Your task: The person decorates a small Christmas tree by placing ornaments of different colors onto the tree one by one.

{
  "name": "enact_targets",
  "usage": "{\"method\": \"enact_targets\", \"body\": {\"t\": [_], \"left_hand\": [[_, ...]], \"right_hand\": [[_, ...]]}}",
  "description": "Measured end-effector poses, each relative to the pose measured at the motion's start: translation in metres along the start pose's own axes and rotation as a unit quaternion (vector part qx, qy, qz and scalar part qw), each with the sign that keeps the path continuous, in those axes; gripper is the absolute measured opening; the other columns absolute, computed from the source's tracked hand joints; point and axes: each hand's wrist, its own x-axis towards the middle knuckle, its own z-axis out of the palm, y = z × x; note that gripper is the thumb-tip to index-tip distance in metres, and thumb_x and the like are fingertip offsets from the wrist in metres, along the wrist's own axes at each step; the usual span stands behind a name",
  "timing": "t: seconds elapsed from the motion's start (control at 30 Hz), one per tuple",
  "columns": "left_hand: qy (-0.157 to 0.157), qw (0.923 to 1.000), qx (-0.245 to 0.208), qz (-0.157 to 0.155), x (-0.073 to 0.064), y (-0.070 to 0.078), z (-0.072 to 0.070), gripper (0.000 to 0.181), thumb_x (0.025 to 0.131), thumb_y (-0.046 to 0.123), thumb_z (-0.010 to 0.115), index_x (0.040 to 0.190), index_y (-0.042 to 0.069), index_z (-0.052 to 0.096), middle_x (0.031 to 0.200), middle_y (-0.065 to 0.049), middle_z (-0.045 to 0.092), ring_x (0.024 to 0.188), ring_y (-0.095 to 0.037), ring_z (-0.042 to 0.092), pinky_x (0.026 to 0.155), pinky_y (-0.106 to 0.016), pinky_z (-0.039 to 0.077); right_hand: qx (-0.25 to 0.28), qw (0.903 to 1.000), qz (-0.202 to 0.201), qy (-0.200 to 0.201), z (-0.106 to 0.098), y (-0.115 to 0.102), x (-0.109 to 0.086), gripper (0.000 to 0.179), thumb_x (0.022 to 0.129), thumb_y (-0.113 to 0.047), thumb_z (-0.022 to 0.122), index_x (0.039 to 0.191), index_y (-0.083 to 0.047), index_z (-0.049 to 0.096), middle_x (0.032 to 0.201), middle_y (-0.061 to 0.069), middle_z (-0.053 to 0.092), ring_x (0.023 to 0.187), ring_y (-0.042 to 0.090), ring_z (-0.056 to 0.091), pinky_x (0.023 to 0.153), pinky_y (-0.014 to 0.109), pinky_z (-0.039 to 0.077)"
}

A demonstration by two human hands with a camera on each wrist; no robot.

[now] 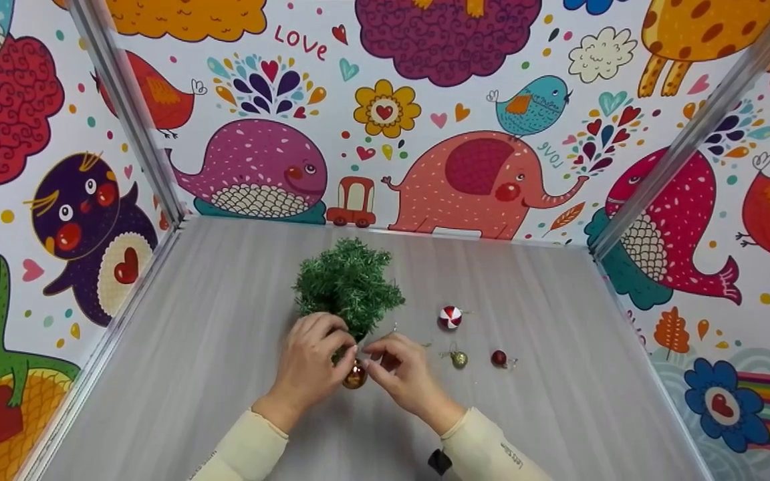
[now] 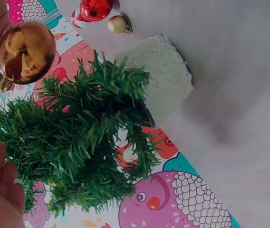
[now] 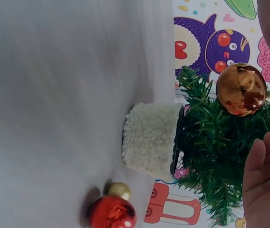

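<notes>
A shiny copper-gold Christmas ball hangs between the two hands, in front of a small green artificial Christmas tree. My left hand pinches at the ball's top with thumb and forefinger. From the other side, my right hand pinches at the same spot, where a thin hanging loop seems to be; the fingers partly hide it. In the right wrist view the ball is clear of the table, beside the branches. The tree stands upright in a white fuzzy pot, which the hands cover in the head view.
Right of the tree lie a red-and-white striped ball, a small glittery gold ball and a red ball with a loop. Printed cartoon walls and metal posts enclose the grey tabletop. A small black object shows beside the right sleeve.
</notes>
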Motion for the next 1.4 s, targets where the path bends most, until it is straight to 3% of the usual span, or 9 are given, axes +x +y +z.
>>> {"method": "enact_targets", "body": {"t": [0.27, 0.5, 0.67, 0.97, 1.1, 1.4], "left_hand": [[0.004, 1.0, -0.006, 0.003, -0.002, 0.003, 0.001, 0.01, 0.076, 0.014, 0.081, 0.074, 0.016, 0.071, 0.093, 0.001, 0.063, 0.093, -0.021, 0.059, 0.086, -0.043, 0.049], [-0.004, 1.0, 0.005, -0.004, -0.008, 0.0, -0.002, 0.009, 0.077, 0.015, 0.078, 0.073, 0.017, 0.07, 0.093, 0.001, 0.063, 0.094, -0.021, 0.059, 0.087, -0.043, 0.048], [-0.002, 0.9999, 0.014, -0.007, -0.015, -0.003, -0.002, 0.012, 0.075, 0.013, 0.08, 0.071, 0.017, 0.069, 0.09, 0.002, 0.062, 0.09, -0.02, 0.059, 0.084, -0.042, 0.048], [0.013, 0.9986, 0.039, -0.032, -0.017, -0.008, -0.003, 0.01, 0.075, 0.013, 0.081, 0.072, 0.014, 0.071, 0.083, 0.002, 0.061, 0.081, -0.021, 0.058, 0.077, -0.041, 0.048], [0.03, 0.9976, 0.051, -0.036, -0.015, -0.011, -0.002, 0.01, 0.076, 0.013, 0.08, 0.073, 0.014, 0.071, 0.082, 0.002, 0.061, 0.079, -0.021, 0.058, 0.074, -0.041, 0.048], [0.044, 0.9963, 0.065, -0.035, -0.011, -0.013, 0.001, 0.007, 0.079, 0.014, 0.076, 0.074, 0.015, 0.072, 0.08, 0.001, 0.062, 0.077, -0.023, 0.058, 0.075, -0.041, 0.048]], "right_hand": [[0.012, 0.9997, -0.016, 0.015, 0.01, -0.001, 0.005, 0.016, 0.081, 0.014, 0.072, 0.087, -0.001, 0.069, 0.081, 0.011, 0.062, 0.063, 0.017, 0.059, 0.053, 0.027, 0.053], [0.036, 0.9991, 0.008, 0.019, 0.009, -0.001, 0.004, 0.016, 0.084, 0.015, 0.067, 0.085, -0.001, 0.066, 0.081, 0.01, 0.061, 0.063, 0.016, 0.058, 0.052, 0.027, 0.051], [0.013, 0.9997, 0.01, 0.021, 0.011, 0.005, 0.002, 0.015, 0.086, 0.012, 0.067, 0.085, -0.002, 0.066, 0.082, 0.008, 0.061, 0.064, 0.015, 0.057, 0.053, 0.025, 0.05], [-0.035, 0.9984, 0.015, 0.042, 0.028, 0.041, -0.007, 0.012, 0.09, -0.004, 0.071, 0.087, -0.015, 0.068, 0.083, -0.006, 0.061, 0.065, 0.005, 0.055, 0.054, 0.023, 0.049], [-0.044, 0.9972, 0.022, 0.057, 0.033, 0.046, -0.006, 0.008, 0.094, -0.012, 0.069, 0.09, -0.02, 0.069, 0.084, -0.011, 0.059, 0.066, 0.003, 0.054, 0.055, 0.021, 0.048], [-0.095, 0.9894, -0.004, 0.11, 0.042, 0.053, -0.004, 0.009, 0.092, -0.012, 0.07, 0.089, -0.019, 0.067, 0.081, -0.013, 0.056, 0.063, 0.002, 0.051, 0.053, 0.015, 0.044]]}}
